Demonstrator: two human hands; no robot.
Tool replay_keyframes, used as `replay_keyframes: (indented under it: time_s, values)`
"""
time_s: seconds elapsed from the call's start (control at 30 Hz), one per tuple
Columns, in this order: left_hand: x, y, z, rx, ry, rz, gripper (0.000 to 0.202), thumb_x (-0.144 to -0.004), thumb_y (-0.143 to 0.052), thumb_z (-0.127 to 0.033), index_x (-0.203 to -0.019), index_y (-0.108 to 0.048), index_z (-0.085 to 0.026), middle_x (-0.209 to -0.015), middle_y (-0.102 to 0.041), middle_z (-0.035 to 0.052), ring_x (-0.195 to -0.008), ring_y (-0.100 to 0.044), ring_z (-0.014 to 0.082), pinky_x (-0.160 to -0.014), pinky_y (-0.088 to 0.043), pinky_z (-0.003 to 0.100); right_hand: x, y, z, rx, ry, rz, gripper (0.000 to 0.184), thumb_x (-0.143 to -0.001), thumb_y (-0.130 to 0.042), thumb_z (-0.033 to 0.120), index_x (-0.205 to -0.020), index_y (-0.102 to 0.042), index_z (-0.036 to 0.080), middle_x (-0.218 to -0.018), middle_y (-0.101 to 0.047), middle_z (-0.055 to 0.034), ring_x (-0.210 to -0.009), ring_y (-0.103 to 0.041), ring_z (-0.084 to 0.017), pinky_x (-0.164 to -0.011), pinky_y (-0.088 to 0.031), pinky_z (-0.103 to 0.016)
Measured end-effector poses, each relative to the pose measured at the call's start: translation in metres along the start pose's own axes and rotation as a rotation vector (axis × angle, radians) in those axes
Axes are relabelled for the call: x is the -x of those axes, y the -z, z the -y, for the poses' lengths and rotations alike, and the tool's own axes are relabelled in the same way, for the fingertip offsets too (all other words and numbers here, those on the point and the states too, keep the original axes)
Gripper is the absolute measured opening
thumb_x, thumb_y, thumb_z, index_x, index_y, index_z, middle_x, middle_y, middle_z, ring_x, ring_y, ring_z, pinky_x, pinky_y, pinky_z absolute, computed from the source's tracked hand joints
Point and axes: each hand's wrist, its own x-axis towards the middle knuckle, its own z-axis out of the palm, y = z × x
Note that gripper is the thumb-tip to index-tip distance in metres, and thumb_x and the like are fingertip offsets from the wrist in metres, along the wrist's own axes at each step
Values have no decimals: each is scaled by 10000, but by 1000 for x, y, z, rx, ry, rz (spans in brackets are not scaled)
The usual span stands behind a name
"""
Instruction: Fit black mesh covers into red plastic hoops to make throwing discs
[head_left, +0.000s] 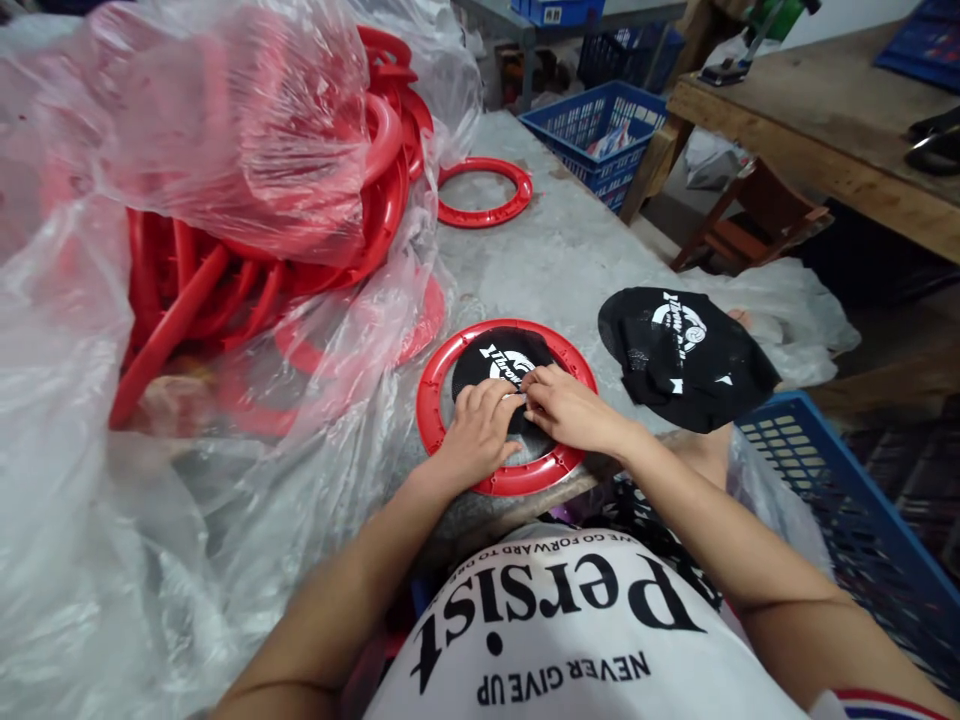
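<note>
A red plastic ring lies flat near the table's front edge. Inside it sits a round black fabric piece with white lettering, partly covered by my hands. My left hand reaches over the ring's near left side, its bent fingers closed on the fabric. From the right, my right hand meets it at the middle, fingertips pinched on the same fabric. The fingertips of both hands almost touch. To the right, more black printed fabric pieces lie in a loose stack at the table's edge.
A large heap of red rings under clear plastic film fills the left side. Another red ring lies farther back on the grey table. Blue crates, a wooden chair and a workbench stand right.
</note>
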Motion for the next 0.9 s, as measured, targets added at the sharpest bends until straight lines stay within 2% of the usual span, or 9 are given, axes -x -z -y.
replay_keyframes:
  time_s: [0.07,0.17,0.27,0.33,0.4,0.57,0.63,0.73,0.9]
  values:
    - [1,-7,-1,-25,7,-80,344,-875,-571,-193,-1216,-610,-186,-1266,-641,143,-1250,-533,307,-1074,-327,489,-3,3,4,-20,18,7,114,-950,-570,209,-957,-666,148,-1141,-632,-139,-1033,-545,-252,-940,-472,-413]
    - [-2,-5,2,0,1,-153,246,-880,-474,-126,-1017,-665,-198,-1043,-722,85,-1044,-621,252,-985,-350,454,-2,2,7,-77,8,-34,147,-968,-526,233,-915,-644,164,-1108,-637,-131,-1021,-551,-251,-936,-474,-420]
    - [-2,6,3,26,68,-213,191,-903,-486,-159,-959,-663,-203,-973,-737,62,-994,-636,235,-981,-343,450,9,-8,2,-181,-66,-256,161,-977,-483,246,-894,-610,193,-1103,-641,-118,-1058,-564,-253,-970,-468,-443]
    - [0,14,4,34,136,-219,158,-910,-503,-192,-934,-658,-211,-965,-739,58,-990,-635,236,-992,-340,453,21,-19,-3,-240,-90,-414,100,-953,-506,251,-957,-597,210,-1139,-635,-116,-1117,-571,-260,-1008,-460,-469]
    - [2,18,4,36,172,-205,145,-908,-509,-208,-910,-654,-215,-965,-739,57,-985,-630,238,-997,-339,453,33,-31,-7,-251,-61,-486,163,-919,-565,288,-1065,-582,218,-1218,-611,-132,-1193,-557,-277,-1041,-448,-499]
    - [2,18,5,11,195,-199,141,-917,-508,-222,-883,-645,-220,-937,-737,55,-947,-621,238,-989,-338,451,40,-55,1,-88,23,-461,475,-846,-702,494,-1193,-552,207,-1420,-511,-187,-1327,-466,-344,-1083,-399,-556]
    - [2,18,6,7,179,-203,142,-923,-510,-225,-885,-646,-219,-940,-736,57,-946,-621,237,-989,-342,453,35,-56,5,-14,16,-453,346,-890,-664,432,-1138,-586,203,-1407,-538,-181,-1295,-480,-336,-1057,-408,-535]
    - [7,22,9,-12,131,-190,140,-918,-520,-217,-902,-658,-214,-956,-732,66,-957,-623,240,-989,-351,459,29,-50,5,25,39,-464,104,-958,-548,267,-969,-634,210,-1218,-657,-131,-1111,-554,-274,-940,-446,-446]
    - [26,28,13,-114,52,-121,162,-886,-538,-161,-941,-684,-201,-1020,-721,96,-1026,-620,266,-1018,-348,482,33,-44,4,34,168,-428,198,-986,-495,203,-894,-670,204,-974,-709,-84,-894,-545,-216,-794,-418,-375]
